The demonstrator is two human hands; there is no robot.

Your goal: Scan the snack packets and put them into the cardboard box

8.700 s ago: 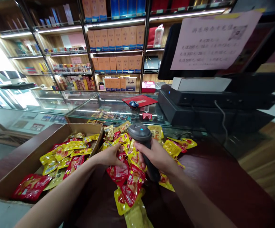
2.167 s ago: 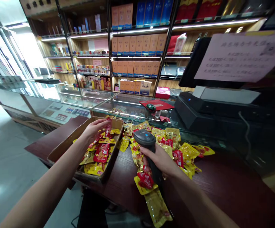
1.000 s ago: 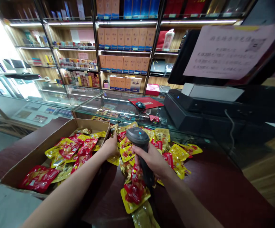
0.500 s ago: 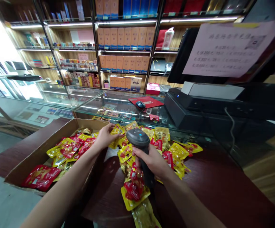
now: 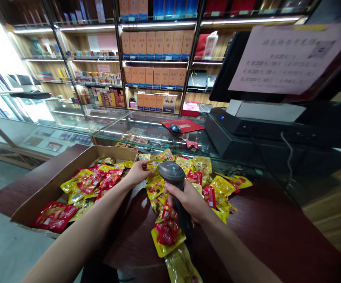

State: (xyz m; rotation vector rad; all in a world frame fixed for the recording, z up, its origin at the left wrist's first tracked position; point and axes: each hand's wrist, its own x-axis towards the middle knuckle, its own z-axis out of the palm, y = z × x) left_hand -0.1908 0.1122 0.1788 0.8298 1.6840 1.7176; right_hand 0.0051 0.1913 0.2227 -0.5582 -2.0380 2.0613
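Observation:
My right hand (image 5: pixel 189 196) is wrapped round the grip of a black barcode scanner (image 5: pixel 171 171), its head over the loose packets. The fingers of my left hand (image 5: pixel 139 173) are closed on the edge of a yellow snack packet (image 5: pixel 154 165), just left of the scanner head. Around and under the scanner spreads a pile of red, yellow and gold snack packets (image 5: pixel 222 186). A cardboard box (image 5: pixel 37 192) stands to the left, below my left forearm, with more such packets (image 5: pixel 90 181) inside. The scanner partly hides the pile behind it.
A glass display counter (image 5: pixel 111 127) runs behind the brown table (image 5: pixel 264 232). On it are a computer mouse (image 5: pixel 175 128) and a red mat (image 5: pixel 188 125). A monitor with a paper sign (image 5: pixel 288 59) stands at right above a black machine (image 5: pixel 247 133). Shelves of boxes line the wall.
My left hand has shifted slightly right and down, and the packet at its fingers is now farther right, by the pile. The scanner has barely moved in my right hand.

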